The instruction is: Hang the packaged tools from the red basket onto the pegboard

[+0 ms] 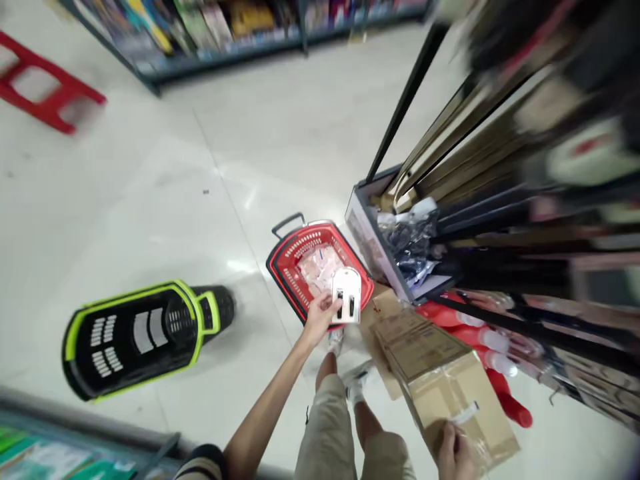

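Our left hand [319, 316] pinched a white, round-topped flat card [346, 283] at its left edge, thumb over the face with its two small black pieces. The card was above a red, perforated plastic basket [327, 233]; with one edge held, it could have tipped or slipped free. Clear, shiny plastic packets [319, 263] lay inside the basket, and their slick surface could have let a dropped card slide aside. Our right hand [456, 457] was at the near end of a brown, taped cardboard box [445, 380]; we could not tell whether it gripped or merely rested there. A loose hold could have let the box swing against the basket. Beyond, a grey, open bin [367, 233] stood close to the basket, leaving little room to shift it that way.
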Demonstrator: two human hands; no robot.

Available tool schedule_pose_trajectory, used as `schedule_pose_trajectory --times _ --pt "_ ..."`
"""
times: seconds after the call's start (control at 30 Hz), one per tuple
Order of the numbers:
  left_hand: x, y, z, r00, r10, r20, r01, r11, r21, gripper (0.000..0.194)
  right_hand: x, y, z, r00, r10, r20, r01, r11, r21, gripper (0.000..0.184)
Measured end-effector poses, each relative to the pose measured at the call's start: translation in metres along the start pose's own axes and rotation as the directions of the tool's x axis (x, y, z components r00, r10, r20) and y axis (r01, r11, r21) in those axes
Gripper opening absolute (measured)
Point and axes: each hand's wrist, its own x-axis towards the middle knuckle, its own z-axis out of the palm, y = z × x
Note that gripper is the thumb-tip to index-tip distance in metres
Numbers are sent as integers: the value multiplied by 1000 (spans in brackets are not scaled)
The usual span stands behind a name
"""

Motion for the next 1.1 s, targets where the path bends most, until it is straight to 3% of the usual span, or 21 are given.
schedule_pose_trajectory --times 0.1,0.17,0.27,0.37,0.43,0.5,0.6,0.7,0.83,0.97,1.1 --pt "-71 79 43 994 71 80 -74 996 41 47 -11 -33 -13 997 -69 40 56 964 259 64" --pt "-123 121 80 978 112 178 -127 989 74 49 -28 -71 -39 973 -214 83 157 883 442 69" --pt "-202 169 146 900 157 406 -223 967 120 47 -65 -135 -114 877 -473 90 289 667 687 60" --pt "-276 206 222 773 157 614 -304 942 142 47 -97 -172 -217 827 -558 -71 371 446 815 51" --pt "-319 229 273 704 168 690 -376 912 162 46 -110 -169 -285 806 -553 -210 443 329 834 45" --pt "-356 248 322 663 178 727 -440 879 185 43 -116 -151 -343 791 -521 -321 500 247 830 40" --pt "-399 263 386 631 170 757 -461 867 190 44 -116 -111 -408 778 -460 -429 546 156 823 38" --pt "-426 263 437 588 180 788 -473 867 155 45 -110 -79 -449 774 -389 -499 561 58 826 39" --pt "-444 258 482 471 165 867 -479 873 94 47 -101 -54 -478 803 -297 -517 541 -1 841 36" --pt "-439 262 505 396 147 906 -526 845 93 44 -92 -49 -486 773 -238 -589 611 25 791 40" --pt "-403 262 524 368 120 922 -574 809 123 44 -66 -61 -476 771 -191 -608 629 71 774 45"
